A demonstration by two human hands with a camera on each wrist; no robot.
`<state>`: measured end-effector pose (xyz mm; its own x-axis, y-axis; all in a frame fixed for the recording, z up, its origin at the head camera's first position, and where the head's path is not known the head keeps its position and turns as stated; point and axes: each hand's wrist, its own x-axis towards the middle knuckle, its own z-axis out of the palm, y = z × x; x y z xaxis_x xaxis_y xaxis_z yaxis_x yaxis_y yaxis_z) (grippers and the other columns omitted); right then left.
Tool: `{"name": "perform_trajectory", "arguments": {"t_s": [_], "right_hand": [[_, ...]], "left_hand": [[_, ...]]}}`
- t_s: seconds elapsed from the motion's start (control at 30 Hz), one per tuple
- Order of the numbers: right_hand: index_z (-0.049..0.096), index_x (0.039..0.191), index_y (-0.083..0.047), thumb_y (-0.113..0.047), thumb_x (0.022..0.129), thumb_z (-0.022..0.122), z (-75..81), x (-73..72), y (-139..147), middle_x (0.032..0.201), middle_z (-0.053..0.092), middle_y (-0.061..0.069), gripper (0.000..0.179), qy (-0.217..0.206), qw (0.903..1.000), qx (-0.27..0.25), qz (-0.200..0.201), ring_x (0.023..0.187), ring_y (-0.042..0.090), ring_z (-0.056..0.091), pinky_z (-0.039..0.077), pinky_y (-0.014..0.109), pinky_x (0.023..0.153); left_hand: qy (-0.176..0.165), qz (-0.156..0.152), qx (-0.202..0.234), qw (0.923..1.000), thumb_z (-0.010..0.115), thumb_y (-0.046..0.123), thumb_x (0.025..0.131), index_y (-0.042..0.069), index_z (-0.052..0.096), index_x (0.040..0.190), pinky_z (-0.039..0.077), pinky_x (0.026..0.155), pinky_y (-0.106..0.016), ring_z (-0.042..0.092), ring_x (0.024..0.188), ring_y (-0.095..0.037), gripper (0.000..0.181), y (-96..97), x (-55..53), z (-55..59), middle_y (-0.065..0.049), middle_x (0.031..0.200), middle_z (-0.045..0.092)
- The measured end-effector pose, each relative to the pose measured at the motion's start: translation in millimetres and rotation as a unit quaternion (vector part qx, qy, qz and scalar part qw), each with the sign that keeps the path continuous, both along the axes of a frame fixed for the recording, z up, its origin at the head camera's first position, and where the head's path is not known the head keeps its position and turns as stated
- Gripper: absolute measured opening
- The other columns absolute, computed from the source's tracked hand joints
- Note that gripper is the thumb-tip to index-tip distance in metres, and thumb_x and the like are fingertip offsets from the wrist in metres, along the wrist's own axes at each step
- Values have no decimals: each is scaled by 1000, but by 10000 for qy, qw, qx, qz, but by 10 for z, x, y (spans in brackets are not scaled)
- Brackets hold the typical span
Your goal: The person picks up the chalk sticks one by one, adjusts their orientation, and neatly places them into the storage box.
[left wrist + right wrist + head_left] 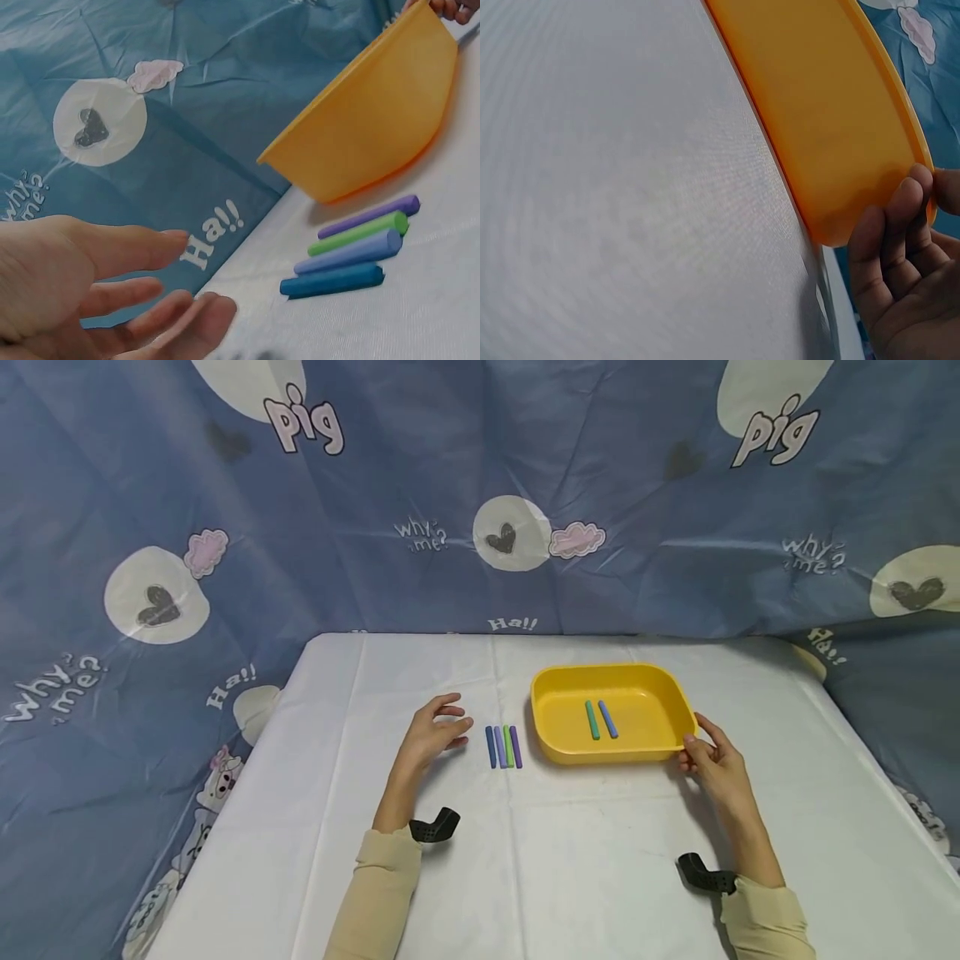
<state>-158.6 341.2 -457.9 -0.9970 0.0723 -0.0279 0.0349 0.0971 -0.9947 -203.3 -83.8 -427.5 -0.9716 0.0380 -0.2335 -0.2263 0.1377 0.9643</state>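
My left hand [431, 732] hovers over the table just left of a row of several crayon-like sticks, its fingers loosely bent and nothing between them. Dark blue [332, 281], light blue-violet [349, 253], green [360, 235] and purple [370, 217] sticks make up that row, side by side. To their right stands a yellow plastic tray [637, 755]. Inside it lie a teal stick [592, 720] and a blue stick [608, 719], slightly apart. At the tray's near right corner my right hand [717, 768] pinches the rim, thumb on one side and fingers against the outer wall [832, 150].
A white cloth [592, 860] covers the table. Behind it and along both sides hangs a blue printed curtain [420, 585]. Each wrist carries a black camera mount, the left mount [435, 826] and the right mount [705, 873].
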Motion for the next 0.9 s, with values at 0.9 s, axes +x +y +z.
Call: {"name": "perform_trajectory", "arguments": {"t_s": [0.9], "right_hand": [[21, 149, -3, -23, 96, 55, -7, -8, 8, 73, 65, -10, 66, 19, 10000, 64, -41, 63, 2, 61, 53, 15, 61]], "left_hand": [[260, -1046, -3031, 9468, 79, 26, 76, 9, 49, 137, 44, 71, -29, 54, 78, -16, 70, 162, 74, -102, -9, 105, 59]]}}
